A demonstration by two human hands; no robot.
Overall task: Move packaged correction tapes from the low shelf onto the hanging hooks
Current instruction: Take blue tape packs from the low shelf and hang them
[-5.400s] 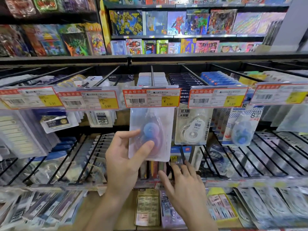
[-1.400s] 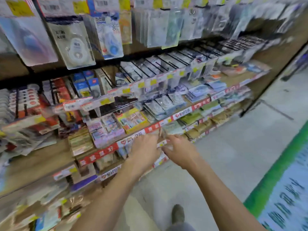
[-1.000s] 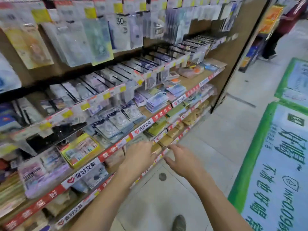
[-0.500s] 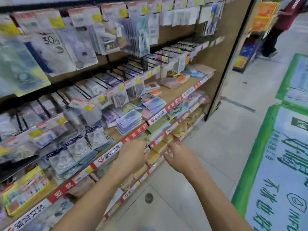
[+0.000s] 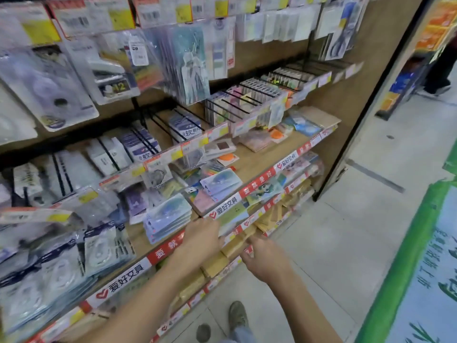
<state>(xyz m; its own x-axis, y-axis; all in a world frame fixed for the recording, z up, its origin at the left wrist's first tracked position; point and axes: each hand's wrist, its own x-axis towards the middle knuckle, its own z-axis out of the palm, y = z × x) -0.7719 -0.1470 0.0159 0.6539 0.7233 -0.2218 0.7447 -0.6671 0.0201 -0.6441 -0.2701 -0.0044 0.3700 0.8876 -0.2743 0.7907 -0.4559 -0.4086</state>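
Flanking shelf edge (image 5: pixel 262 180): two hands (image 5: pixel 202 237).

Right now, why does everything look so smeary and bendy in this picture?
Head view: motion blur smears the hanging packs and price tags at top left; the red shelf label near the left hand reads sharper. The wide lens bows the shelf and tilts the aisle. Light is flat, with glare on the plastic wrappers; the right hand casts no clear shadow.

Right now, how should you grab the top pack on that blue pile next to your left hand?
Pinch the blue pile's top pack by its front edge, coming from the aisle side. The packs lie flat, with that edge overhanging the shelf front beside the left hand.
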